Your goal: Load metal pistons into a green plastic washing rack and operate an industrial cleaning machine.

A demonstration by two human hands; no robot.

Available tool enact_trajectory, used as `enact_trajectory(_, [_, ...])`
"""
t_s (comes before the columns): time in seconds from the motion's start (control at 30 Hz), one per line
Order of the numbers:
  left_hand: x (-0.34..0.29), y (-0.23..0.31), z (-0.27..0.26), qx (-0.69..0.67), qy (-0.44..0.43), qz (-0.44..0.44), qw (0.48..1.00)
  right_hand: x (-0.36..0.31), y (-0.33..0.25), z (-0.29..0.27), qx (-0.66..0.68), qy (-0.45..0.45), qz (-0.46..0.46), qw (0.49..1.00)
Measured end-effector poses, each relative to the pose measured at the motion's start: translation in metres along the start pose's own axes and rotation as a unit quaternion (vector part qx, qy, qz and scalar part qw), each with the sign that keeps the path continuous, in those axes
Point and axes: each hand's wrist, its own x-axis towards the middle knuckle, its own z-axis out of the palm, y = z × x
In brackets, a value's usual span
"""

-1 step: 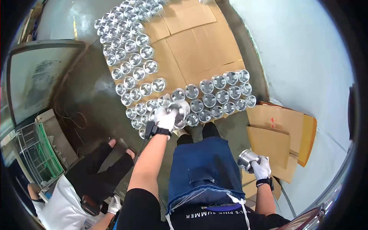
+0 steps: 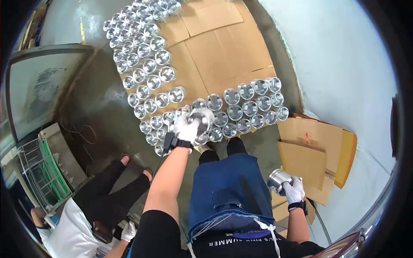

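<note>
Over the near rows of pistons, my left hand (image 2: 188, 130) in a white glove is closed round a shiny metal piston (image 2: 208, 118). This one stands higher than those about it; whether it touches its neighbours I cannot tell. Down at the right, beside my blue apron, my right hand (image 2: 295, 190), gloved too, grips another piston (image 2: 278, 182), tilted on its side. Rows of the same pistons, such as one by the right end (image 2: 273, 84), stand hollow side up on a cardboard sheet (image 2: 223, 56), along its left and near sides.
Flattened cardboard boxes (image 2: 303, 159) lean by the pale wall at the right. Another person (image 2: 69, 228) in a white shirt is close on my left. Further left are a wire rack (image 2: 43, 172) and a framed panel (image 2: 43, 90).
My left hand and its piston have shifted very slightly away from me. The right hand keeps its hold on the other piston. The whole view has moved a touch.
</note>
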Motion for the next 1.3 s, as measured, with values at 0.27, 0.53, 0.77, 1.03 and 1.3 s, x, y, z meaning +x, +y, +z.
enact_trajectory(0.27, [0.147,0.044,0.122,0.0,0.067,0.062,0.996,0.064,0.056,0.03,0.054,0.034,0.101,0.993])
enact_trajectory(0.53, [0.255,-0.007,0.189,0.109,0.119,0.079,0.984,0.158,-0.017,0.058,0.092,0.085,-0.196,0.973])
enact_trajectory(0.77, [0.203,-0.001,0.153,0.116,0.063,0.121,0.984,0.252,-0.199,0.073,-0.056,0.111,-0.339,0.933])
enact_trajectory(1.03, [-0.015,-0.098,0.067,0.053,-0.109,0.193,0.974,0.33,-0.362,0.132,-0.257,0.108,-0.284,0.918])
enact_trajectory(1.3, [-0.167,-0.17,0.064,0.058,-0.14,0.099,0.983,0.348,-0.397,0.212,-0.357,0.058,-0.228,0.904])
